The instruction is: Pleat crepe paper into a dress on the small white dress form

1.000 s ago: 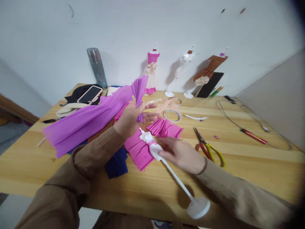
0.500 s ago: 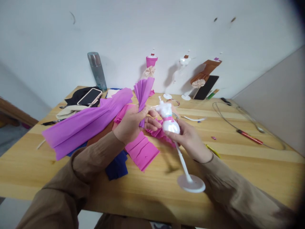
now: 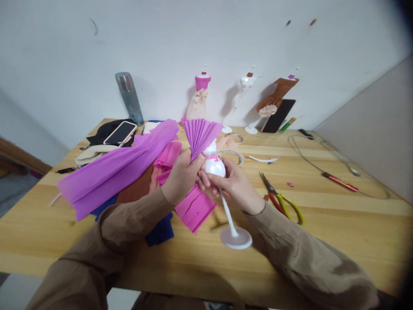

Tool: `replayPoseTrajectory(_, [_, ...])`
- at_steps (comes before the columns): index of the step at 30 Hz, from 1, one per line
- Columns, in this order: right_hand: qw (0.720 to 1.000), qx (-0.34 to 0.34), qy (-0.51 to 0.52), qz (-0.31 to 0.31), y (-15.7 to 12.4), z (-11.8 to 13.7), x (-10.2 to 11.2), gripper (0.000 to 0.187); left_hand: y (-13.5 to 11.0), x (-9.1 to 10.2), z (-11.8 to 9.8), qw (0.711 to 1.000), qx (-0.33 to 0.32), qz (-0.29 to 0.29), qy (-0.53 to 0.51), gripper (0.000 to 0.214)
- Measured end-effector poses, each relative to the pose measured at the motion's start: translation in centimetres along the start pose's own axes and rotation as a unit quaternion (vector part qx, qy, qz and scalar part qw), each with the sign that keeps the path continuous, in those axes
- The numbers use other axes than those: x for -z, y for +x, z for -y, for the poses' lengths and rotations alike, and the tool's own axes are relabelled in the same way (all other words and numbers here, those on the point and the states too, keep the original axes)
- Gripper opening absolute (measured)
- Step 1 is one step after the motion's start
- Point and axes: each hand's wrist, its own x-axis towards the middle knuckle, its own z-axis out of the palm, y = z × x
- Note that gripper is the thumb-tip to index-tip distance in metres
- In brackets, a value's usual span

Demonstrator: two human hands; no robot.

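My left hand (image 3: pixel 185 172) pinches the gathered lower end of a purple pleated paper fan (image 3: pixel 202 134). The fan spreads upward across the upper body of a small white mannequin (image 3: pixel 215 167) with a pink band at its waist. My right hand (image 3: pixel 237 183) grips the mannequin around the hips, holding it tilted, its stem and round base (image 3: pixel 236 238) over the table. Both hands almost meet at the mannequin's waist. Under them lie pink crepe paper pieces (image 3: pixel 195 209), and to the left a long purple crepe sheet (image 3: pixel 119 170).
Scissors (image 3: pixel 280 200) with red and yellow handles lie right of my right hand. A tape roll (image 3: pixel 232 156) is behind it. Dressed mannequins (image 3: pixel 202 82), a flask (image 3: pixel 130 98) and a black tablet-like panel (image 3: pixel 279 116) stand along the wall. A phone (image 3: pixel 120 133) rests on dark cloth at left.
The mannequin has moved left toward my left hand. The purple fan has opened wider and now covers the mannequin's upper body. More of the scissors shows.
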Motion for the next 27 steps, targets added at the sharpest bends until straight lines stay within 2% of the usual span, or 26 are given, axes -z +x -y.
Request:
replayPoseTrajectory(5, [1.0,0.008,-0.014,-0.001,0.2,-0.6,0.2,0.041,0.0,0.0,0.2,1.0,-0.004,0.001,0.018,0.019])
replayPoseTrajectory(9, [0.998,0.053,-0.023,-0.017,0.5,-1.0,0.4,0.041,0.2,0.1,0.4,1.0,-0.006,-0.003,0.026,0.021])
replayPoseTrajectory(12, [0.997,0.073,0.017,-0.002,0.4,-0.9,0.5,0.041,0.4,0.2,0.5,1.0,-0.009,-0.001,0.015,0.023])
replayPoseTrajectory(16, [0.991,0.026,0.105,0.072,0.0,-0.1,0.4,0.034,0.3,0.2,0.8,1.0,-0.025,0.005,-0.002,0.024])
replayPoseTrajectory(19, [0.982,0.023,0.153,0.112,0.0,0.2,0.2,0.037,0.2,0.1,0.9,1.0,-0.023,0.008,-0.005,0.024])
replayPoseTrajectory(27, [0.983,-0.024,0.155,0.096,0.5,-0.1,0.4,0.043,-0.1,0.0,0.4,1.0,0.001,0.028,0.009,0.019])
